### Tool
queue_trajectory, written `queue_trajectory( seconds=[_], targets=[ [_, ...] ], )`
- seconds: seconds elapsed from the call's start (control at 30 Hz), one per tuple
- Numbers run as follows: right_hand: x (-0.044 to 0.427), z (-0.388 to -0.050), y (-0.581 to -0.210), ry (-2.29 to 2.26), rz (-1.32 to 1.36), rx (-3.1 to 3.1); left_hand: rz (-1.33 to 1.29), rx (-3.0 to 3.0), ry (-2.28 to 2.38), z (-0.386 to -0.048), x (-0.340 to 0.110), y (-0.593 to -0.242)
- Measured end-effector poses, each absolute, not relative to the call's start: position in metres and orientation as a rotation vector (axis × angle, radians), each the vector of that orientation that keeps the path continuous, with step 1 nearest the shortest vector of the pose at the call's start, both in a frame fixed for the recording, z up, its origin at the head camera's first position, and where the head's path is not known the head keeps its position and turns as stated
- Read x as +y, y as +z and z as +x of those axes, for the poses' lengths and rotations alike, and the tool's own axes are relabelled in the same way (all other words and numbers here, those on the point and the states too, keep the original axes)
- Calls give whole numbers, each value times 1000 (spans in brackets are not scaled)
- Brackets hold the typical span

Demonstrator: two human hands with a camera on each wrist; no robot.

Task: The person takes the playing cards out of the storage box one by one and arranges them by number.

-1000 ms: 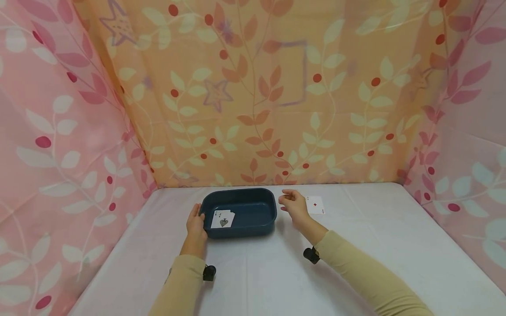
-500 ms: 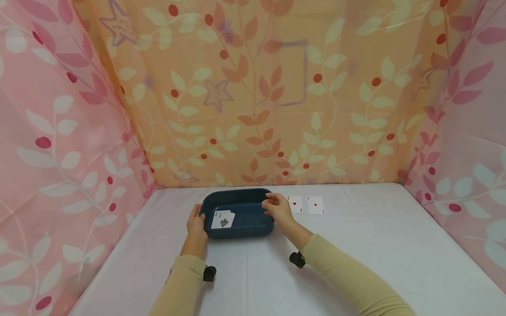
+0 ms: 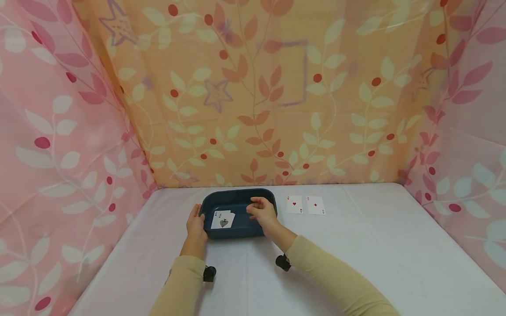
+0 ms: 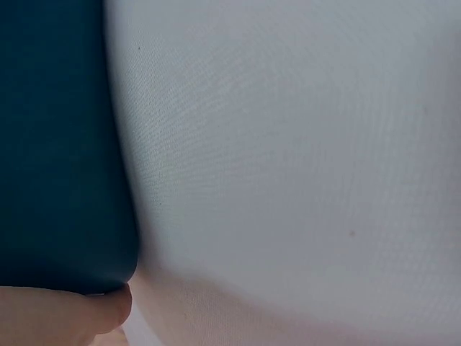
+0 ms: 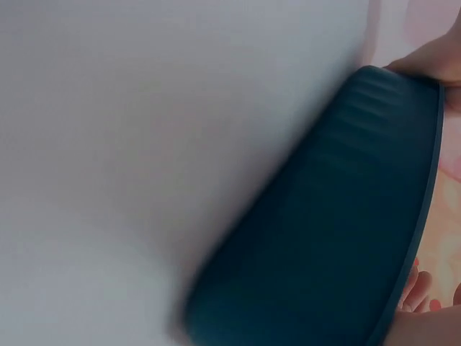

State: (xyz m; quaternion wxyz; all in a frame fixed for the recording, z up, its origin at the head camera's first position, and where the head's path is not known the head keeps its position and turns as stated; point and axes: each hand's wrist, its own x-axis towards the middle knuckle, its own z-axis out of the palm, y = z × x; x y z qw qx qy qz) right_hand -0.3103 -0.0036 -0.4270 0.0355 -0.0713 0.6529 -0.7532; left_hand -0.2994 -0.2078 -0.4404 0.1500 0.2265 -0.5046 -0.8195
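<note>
A dark blue rectangular dish [image 3: 241,235] stands on the white-covered table. Several overlapping playing cards lie face up in its left part, with an ace of spades [image 3: 222,219] on top. My left hand [image 3: 196,226] holds the dish's left end, thumb at the rim and fingers along the outside. Over the right part of the dish hovers my right hand [image 3: 262,215], its fingers loosely bent, with nothing visible between them. In the right wrist view, its fingertips [image 5: 418,288] show beyond the dish's rim. An ace of hearts [image 3: 294,204] and an ace of diamonds [image 3: 316,205] lie right of the dish.
The white tablecloth [image 3: 356,245] stretches around the dish. Patterned orange cloth [image 3: 253,109] hangs behind the table, with pink patterned cloth [image 3: 59,175] at both sides. A small black camera [image 3: 283,262] sits on the right wrist.
My right hand has moved left from beside the dish to above its right part, uncovering the ace of hearts. The left hand, the dish and the cards have stayed still.
</note>
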Motion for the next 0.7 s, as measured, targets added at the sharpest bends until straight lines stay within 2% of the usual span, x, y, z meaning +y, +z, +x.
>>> queue_trajectory(
  seconds=[0.2, 0.4, 0.7],
  targets=[
    [-13, -302, -419, -2248, -258, 2033, 649, -1463, -2366, -301, -206, -442],
    [-22, -314, -432, -2101, -380, 2077, 648, -1458, -2366, -300, -206, -441],
    [-41, -324, -432, -1632, -476, 2373, 667, -1485, -2358, -301, -211, -440]
  ],
)
